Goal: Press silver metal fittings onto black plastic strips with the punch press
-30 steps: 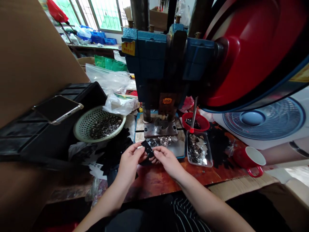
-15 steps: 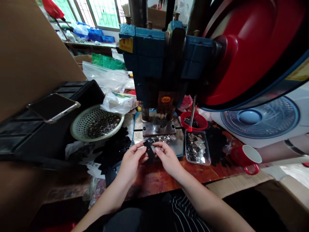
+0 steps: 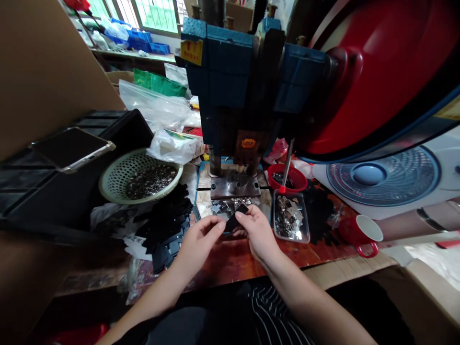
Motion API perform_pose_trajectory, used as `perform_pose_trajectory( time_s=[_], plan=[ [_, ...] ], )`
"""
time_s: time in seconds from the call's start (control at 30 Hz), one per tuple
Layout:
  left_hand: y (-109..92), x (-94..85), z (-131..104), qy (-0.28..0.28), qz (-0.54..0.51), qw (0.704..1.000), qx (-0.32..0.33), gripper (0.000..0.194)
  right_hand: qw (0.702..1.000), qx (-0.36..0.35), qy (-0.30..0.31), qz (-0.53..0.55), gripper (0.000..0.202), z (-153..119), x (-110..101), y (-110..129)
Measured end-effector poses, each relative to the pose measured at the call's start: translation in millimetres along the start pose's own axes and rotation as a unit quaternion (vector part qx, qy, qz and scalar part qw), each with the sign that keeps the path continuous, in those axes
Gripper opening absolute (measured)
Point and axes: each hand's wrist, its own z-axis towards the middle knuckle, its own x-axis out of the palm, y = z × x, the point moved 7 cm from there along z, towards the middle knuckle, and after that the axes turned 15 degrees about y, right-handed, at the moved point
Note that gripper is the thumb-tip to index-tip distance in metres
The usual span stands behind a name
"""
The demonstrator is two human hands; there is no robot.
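A small flat black strip point(image 3: 236, 219) is held between my hands, just in front of the blue press. My right hand point(image 3: 259, 233) pinches its upper part between thumb and fingers. The fingertips of my left hand point(image 3: 200, 239) close on its lower left end. Behind the strip lies the press's steel die plate point(image 3: 235, 186), with small shiny metal pieces point(image 3: 220, 207) scattered before it. A clear plastic box point(image 3: 304, 229) of metal parts stands right of my right hand. Left of my left hand spreads a pile of black strips point(image 3: 167, 239).
A pale green colander point(image 3: 108, 184) of small metal parts sits at the left, near a phone point(image 3: 74, 148) on a black crate. A red basket point(image 3: 302, 181), more black pieces point(image 3: 318, 218) and a red mug point(image 3: 354, 232) are at the right. The press's red wheel point(image 3: 388, 62) overhangs.
The black strip has turned from near upright to slanting up to the right. My right hand has taken a fuller grip on it and moved slightly right. The view has shifted a little.
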Motion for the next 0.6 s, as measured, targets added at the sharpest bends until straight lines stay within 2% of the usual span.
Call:
perform_pose_trajectory(
  time_s=[0.1, 0.3, 0.43, 0.6],
  plan=[
    [0, 5.2, -3, 0.029, 0.036, 0.999, -0.006, 0.022, 0.999, -0.015, -0.020, 0.022, 0.036, -6, -1, 5],
    [1, 12.0, -3, 0.048, -0.012, 0.999, -0.016, 0.021, 1.000, -0.002, -0.005, -0.015, 0.035, -12, 0, 7],
    [-2, 10.2, -4, 0.034, 0.006, 0.999, -0.016, 0.021, 0.992, -0.020, -0.015, -0.125, 0.035, -17, -7, 13],
    [-6, 8.8, -6, 0.028, 0.056, 0.998, -0.010, 0.023, 0.961, -0.044, -0.032, -0.271, 0.038, -22, -11, 22]
  ],
)
